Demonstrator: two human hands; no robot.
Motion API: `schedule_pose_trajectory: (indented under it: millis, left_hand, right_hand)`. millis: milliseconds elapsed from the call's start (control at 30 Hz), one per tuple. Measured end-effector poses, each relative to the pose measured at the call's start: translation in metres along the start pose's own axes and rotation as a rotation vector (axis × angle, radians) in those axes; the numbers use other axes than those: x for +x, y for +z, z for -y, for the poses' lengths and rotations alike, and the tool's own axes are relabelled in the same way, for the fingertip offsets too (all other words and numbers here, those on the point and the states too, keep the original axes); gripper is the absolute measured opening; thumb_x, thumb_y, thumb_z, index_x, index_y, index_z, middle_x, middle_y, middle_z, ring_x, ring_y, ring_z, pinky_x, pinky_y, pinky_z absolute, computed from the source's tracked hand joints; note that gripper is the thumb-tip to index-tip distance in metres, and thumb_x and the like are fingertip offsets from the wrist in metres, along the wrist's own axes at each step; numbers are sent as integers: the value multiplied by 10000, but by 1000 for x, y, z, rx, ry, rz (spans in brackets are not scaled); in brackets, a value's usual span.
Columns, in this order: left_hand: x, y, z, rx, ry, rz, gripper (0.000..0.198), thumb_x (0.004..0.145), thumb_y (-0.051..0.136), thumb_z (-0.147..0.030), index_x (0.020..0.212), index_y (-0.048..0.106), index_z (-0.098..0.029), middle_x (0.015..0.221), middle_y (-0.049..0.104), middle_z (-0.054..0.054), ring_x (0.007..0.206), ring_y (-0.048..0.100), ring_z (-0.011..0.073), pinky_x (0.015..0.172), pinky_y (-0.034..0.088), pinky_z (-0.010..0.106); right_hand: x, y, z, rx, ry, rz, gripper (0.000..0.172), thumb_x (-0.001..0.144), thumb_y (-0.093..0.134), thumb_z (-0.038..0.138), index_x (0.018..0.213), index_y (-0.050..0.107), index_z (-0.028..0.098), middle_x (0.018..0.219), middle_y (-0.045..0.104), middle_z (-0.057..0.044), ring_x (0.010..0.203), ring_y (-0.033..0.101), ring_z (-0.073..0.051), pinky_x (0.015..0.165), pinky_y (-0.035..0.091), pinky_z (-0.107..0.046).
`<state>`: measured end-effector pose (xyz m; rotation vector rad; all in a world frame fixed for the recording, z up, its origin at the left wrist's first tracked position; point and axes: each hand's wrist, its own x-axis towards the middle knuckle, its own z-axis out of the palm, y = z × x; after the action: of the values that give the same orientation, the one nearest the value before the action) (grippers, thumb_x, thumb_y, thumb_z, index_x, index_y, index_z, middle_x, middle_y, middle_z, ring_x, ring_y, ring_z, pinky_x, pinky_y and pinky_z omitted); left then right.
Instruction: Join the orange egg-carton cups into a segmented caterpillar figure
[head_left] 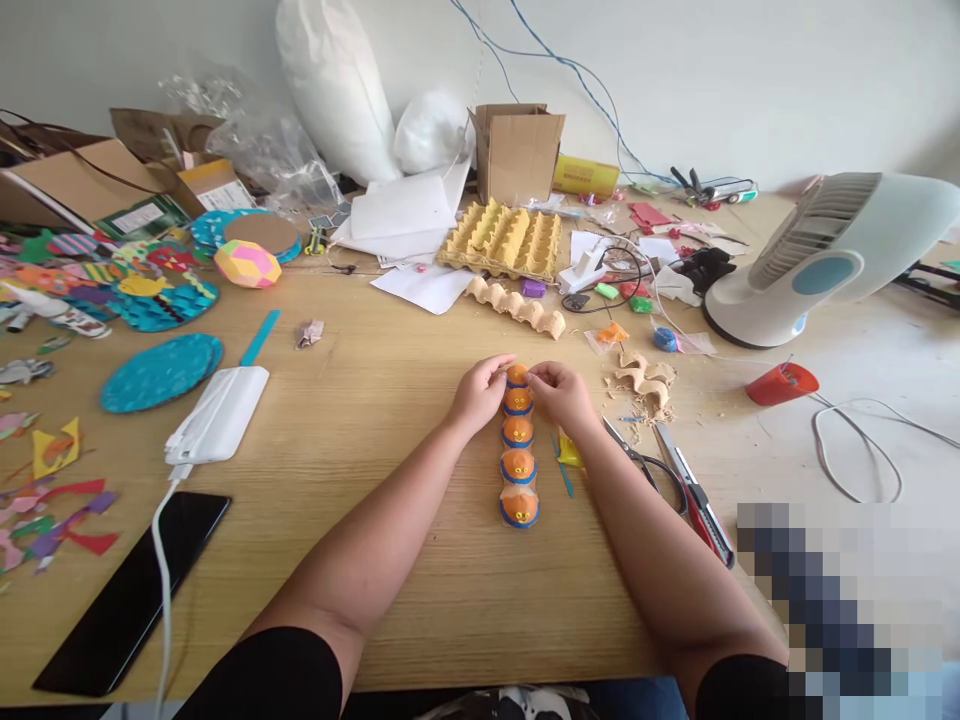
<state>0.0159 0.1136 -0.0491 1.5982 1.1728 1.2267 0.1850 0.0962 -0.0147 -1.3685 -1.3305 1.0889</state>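
A strip of egg-carton cups (517, 432), painted orange with blue bands and small yellow faces, stands lengthwise on the table in front of me. My left hand (480, 392) is closed at its far end, fingertips against the left side of the last cup. From the right, my right hand (562, 392) pinches the same cup. Part of that cup is hidden by my fingers. Just right of the strip lie a thin blue strip (564, 466) and a yellow piece (570, 449), partly covered by my right forearm.
Black-handled scissors (652, 470) and a red utility knife (697, 495) lie beside my right forearm. Torn carton pieces (646, 378), a red cup (781, 384) and a white fan (817, 260) are farther right. Leftward are a white power bank (217, 415) and a black phone (135, 595).
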Motion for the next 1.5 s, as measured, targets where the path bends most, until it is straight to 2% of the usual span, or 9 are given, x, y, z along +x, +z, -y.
schedule_pose_trajectory:
  millis: [400, 767, 1500]
  left_hand:
    - [1, 3, -3, 11, -22, 2, 349, 926, 529, -151, 1217, 716, -199, 1266, 734, 83, 1206, 680, 229, 1107, 519, 407]
    - [2, 4, -1, 0, -31, -1, 349, 915, 538, -134, 1211, 711, -199, 1252, 740, 75, 1192, 687, 203, 1091, 526, 358]
    - [4, 5, 4, -33, -30, -8, 353, 901, 547, -141, 1203, 719, -199, 1226, 749, 76, 1174, 697, 212, 1086, 533, 376]
  right_hand:
    - [1, 1, -3, -81, -39, 21, 261, 760, 708, 445, 786, 649, 193, 609, 516, 25, 577, 403, -127, 529, 291, -269]
    - [1, 2, -3, -239, -134, -13, 150, 783, 656, 341, 785, 661, 190, 585, 449, 46, 563, 393, -125, 552, 311, -270]
    - [0, 3, 0, -221, -135, -20, 118, 781, 647, 313, 776, 642, 196, 580, 452, 51, 552, 384, -123, 549, 311, -272]
